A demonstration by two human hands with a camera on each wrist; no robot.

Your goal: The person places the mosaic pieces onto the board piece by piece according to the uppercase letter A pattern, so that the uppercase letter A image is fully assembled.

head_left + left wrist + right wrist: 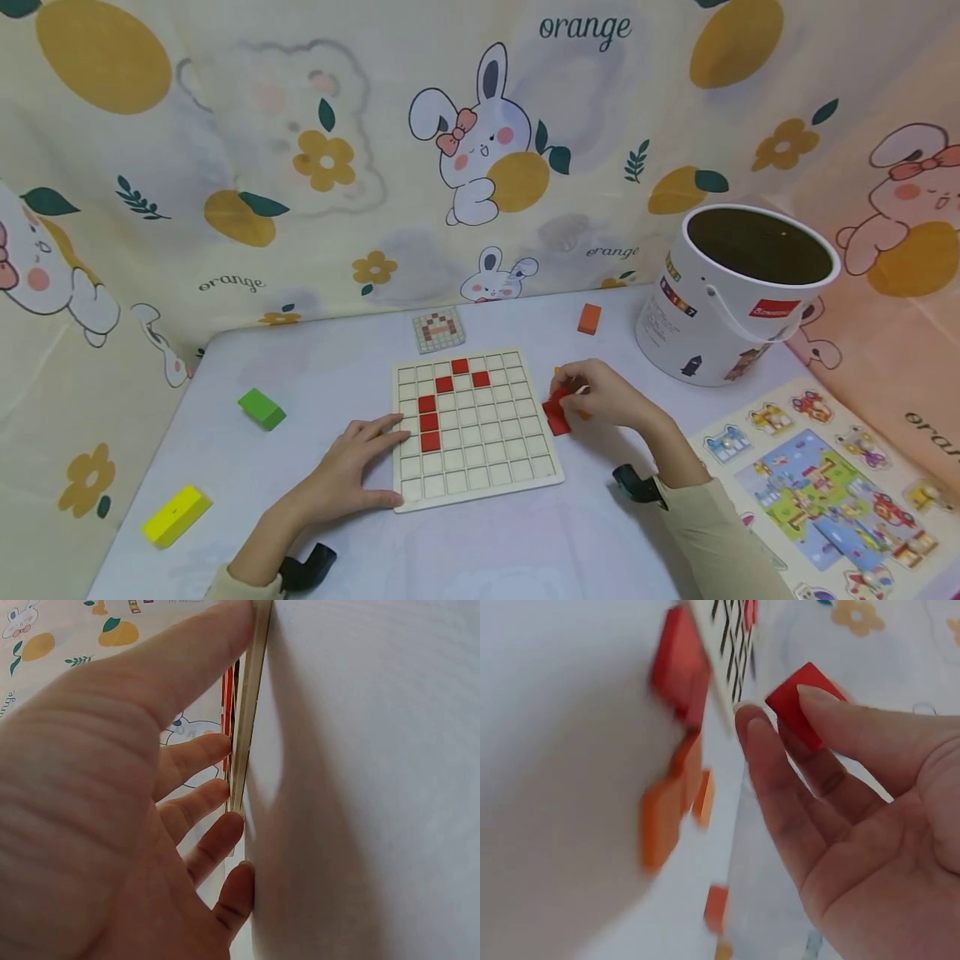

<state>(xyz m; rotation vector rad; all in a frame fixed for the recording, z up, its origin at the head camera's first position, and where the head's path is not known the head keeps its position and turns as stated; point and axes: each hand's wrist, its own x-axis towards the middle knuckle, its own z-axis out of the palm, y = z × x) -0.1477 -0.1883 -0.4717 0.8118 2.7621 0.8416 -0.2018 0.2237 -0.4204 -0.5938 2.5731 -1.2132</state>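
A cream grid board [495, 433] lies flat on the white table, with several red square tiles [428, 422] set in its cells in a curved line. My left hand [347, 468] rests at the board's left edge, fingers spread, thumb and fingertips touching the rim. In the right wrist view, my right hand [855, 802] pinches a red tile [804, 703] between thumb and fingers. In the head view that hand is just right of the board, above a small group of red tiles [557, 415]. Orange tiles [664, 825] lie beside them, partly hidden by the hand in the head view.
A small pattern card [439, 330] lies behind the board. An orange block [588, 318] sits at the back. Green [262, 409] and yellow blocks [177, 517] are on the left. On the right stand a white bucket [675, 333] and a picture puzzle board [832, 500].
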